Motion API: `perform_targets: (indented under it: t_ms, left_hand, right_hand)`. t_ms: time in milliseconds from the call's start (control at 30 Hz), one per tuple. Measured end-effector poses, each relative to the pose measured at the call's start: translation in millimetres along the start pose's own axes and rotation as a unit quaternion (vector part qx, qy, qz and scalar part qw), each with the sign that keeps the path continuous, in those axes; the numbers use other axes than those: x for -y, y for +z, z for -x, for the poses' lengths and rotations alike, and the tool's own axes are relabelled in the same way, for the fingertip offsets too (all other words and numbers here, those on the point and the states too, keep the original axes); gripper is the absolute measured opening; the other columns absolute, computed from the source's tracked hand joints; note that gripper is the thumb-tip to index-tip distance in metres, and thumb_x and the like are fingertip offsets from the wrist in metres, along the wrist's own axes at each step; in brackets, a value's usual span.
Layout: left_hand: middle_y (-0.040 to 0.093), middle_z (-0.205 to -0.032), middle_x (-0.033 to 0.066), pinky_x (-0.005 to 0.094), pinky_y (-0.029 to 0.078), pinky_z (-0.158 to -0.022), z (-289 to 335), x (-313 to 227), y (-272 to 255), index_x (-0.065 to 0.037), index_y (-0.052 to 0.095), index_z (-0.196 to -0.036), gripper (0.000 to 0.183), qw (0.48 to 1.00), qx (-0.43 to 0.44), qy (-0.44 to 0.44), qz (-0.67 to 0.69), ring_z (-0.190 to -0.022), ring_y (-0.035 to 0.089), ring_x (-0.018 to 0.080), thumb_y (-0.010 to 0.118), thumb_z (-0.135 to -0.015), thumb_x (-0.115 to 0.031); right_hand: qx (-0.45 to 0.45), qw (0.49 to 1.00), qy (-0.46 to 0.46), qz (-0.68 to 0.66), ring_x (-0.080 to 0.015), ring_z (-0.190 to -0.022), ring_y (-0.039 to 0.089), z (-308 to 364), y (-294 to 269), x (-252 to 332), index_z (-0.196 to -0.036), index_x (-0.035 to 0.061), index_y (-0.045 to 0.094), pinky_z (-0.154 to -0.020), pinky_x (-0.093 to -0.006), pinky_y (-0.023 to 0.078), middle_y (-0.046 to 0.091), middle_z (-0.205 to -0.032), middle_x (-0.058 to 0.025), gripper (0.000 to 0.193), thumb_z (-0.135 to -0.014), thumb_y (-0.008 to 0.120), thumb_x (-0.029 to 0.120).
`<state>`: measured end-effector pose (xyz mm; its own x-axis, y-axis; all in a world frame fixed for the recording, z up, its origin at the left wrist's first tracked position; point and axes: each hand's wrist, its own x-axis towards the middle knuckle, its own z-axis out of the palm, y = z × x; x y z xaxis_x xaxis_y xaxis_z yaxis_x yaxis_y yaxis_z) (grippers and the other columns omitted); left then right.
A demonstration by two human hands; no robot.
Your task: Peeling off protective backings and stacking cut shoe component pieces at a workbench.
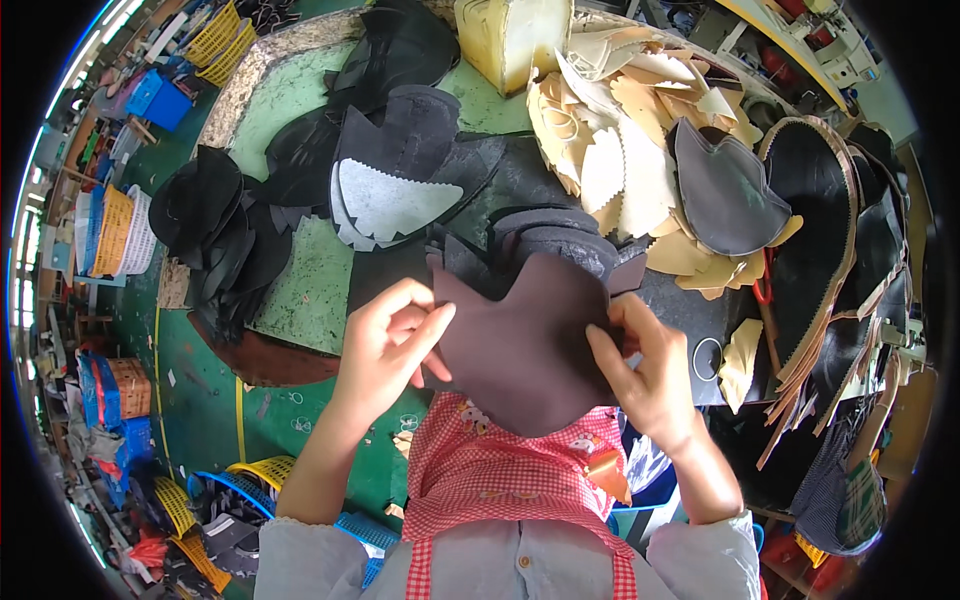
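Note:
A dark brown, curved-edged shoe upper piece (525, 345), apparently leather, is spread between my hands above the near edge of the worktable. Its left edge is pinched by my left hand (385, 345), thumb on top and fingers partly underneath. My right hand (650, 370) grips the opposite edge, its thumb pressed on the surface. Just beyond the piece lies a stack of dark grey curved pieces (555, 230), partly covered by it. Farther left, a pale grey piece with a zigzag edge (395, 200) rests against black cut pieces (415, 125).
The green-topped table (300, 290) bears black pieces (205, 215) at its left. Tan zigzag-edged pieces (635, 150) pile up at the right, with a dark grey piece (725, 190) on them. Long black edged pieces (810, 230) hang at far right. A yellowish block (512, 45) stands at the back.

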<state>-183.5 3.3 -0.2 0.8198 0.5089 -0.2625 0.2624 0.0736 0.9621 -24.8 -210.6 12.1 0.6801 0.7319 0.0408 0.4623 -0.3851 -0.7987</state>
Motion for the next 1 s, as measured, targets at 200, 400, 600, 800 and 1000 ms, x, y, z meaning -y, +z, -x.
perform_targets:
  t_ms: [200,400,600,800,1000]
  left_hand:
    - [0.062,-0.060,0.0011,0.0205,0.031,-0.036,-12.4,13.7,2.7,-0.004,0.056,-0.090,0.016,0.998,-0.024,0.015,-0.048,-0.053,0.068,0.0126,0.068,-0.096,-0.014]
    - [0.060,-0.055,0.0030,0.0241,0.036,-0.039,-18.4,17.7,7.8,-0.005,0.056,-0.089,0.017,0.990,-0.040,0.059,-0.122,-0.046,0.062,0.0113,0.070,-0.093,-0.014]
    - [0.064,-0.089,0.0074,0.0400,0.054,-0.072,-17.0,14.8,42.2,-0.009,0.066,-0.097,0.022,0.844,-0.031,0.436,-0.312,-0.085,0.066,0.0289,0.076,-0.077,-0.006]
    - [0.032,-0.157,0.0212,0.0509,0.023,-0.120,-9.5,12.6,69.7,0.005,0.039,-0.147,0.087,0.761,0.153,0.349,-0.526,-0.146,0.029,0.0402,0.052,-0.091,-0.060]
    - [0.032,-0.160,0.0121,0.0698,0.023,-0.112,-9.5,9.7,69.1,-0.041,0.049,-0.145,0.064,0.729,0.220,0.373,-0.530,-0.142,0.022,0.0580,0.051,-0.088,-0.068]
  right_hand:
    - [0.000,0.999,0.037,0.004,-0.0203,-0.053,0.057,-15.1,6.3,-9.2,-0.094,0.0011,0.059,-0.055,-0.0313,0.047,0.059,-0.068,-0.0134,0.018,-0.087,0.070,0.012]
    - [0.008,0.999,0.048,0.001,-0.0200,-0.057,0.061,-18.9,4.0,-8.2,-0.095,0.0000,0.059,-0.058,-0.0309,0.048,0.061,-0.070,-0.0148,0.017,-0.087,0.069,0.011]
    - [0.022,0.998,0.047,0.033,-0.0246,-0.063,0.064,-20.8,-0.3,-4.4,-0.098,-0.0019,0.059,-0.064,-0.0343,0.051,0.063,-0.074,-0.0162,0.016,-0.085,0.065,0.006]
    - [0.090,0.945,0.204,-0.240,-0.0153,-0.078,0.065,-16.5,-38.3,-23.0,-0.107,-0.0030,0.060,-0.072,-0.0293,0.053,0.067,-0.087,-0.0087,0.026,-0.082,0.054,-0.003]
    - [0.012,0.965,0.218,-0.149,-0.0079,-0.057,0.064,1.4,-27.3,-40.0,-0.089,-0.0023,0.056,-0.051,-0.0218,0.048,0.064,-0.067,-0.0036,0.022,-0.090,0.073,0.012]
